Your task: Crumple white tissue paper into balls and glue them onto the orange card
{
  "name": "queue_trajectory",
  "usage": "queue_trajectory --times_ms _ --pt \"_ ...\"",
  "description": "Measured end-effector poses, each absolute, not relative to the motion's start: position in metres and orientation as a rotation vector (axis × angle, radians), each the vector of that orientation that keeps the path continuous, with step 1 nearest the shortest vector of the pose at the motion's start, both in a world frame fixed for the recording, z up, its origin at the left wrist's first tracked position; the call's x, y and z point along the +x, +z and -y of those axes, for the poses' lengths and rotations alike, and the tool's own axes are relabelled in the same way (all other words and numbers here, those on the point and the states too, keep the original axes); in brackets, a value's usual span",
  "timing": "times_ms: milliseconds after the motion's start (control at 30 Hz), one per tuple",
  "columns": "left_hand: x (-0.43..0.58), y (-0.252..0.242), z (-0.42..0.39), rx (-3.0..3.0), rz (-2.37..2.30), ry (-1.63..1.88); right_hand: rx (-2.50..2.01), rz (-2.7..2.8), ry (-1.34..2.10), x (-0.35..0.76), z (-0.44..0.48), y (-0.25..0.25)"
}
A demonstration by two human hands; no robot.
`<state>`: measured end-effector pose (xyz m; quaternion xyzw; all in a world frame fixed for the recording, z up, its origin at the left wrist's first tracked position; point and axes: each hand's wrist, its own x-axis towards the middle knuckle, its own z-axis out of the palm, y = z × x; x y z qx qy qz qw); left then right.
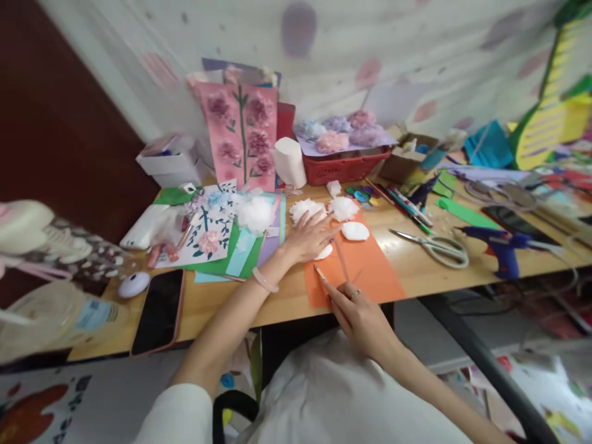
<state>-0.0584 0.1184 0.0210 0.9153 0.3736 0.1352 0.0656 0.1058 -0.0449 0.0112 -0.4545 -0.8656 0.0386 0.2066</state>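
An orange paper sheet (370, 271) lies at the table's near edge. My left hand (308, 237) rests on its upper left corner, fingers spread flat over a white round piece (325, 251). My right hand (356, 308) sits at the sheet's lower edge, fingers pinched round a thin pencil-like stick (341, 262) that lies across the orange paper. Another white oval piece (355, 231) lies on the sheet's top edge. White tissue pompoms (343, 208) sit just beyond my left hand.
Scissors (437, 245) and a blue glue gun (502, 250) lie right of the sheet. A black phone (160, 311) and white mouse (134, 285) lie at left. A red basket (342, 168), pink flower card (243, 135) and coloured papers (240, 246) crowd the back.
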Motion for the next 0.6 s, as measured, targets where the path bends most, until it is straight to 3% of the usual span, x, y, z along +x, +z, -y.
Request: queue_trajectory --times_ms 600 --pt "-0.037 0.017 -0.138 2.868 -0.952 0.269 -1.684 2.244 -0.072 0.055 0.051 0.001"
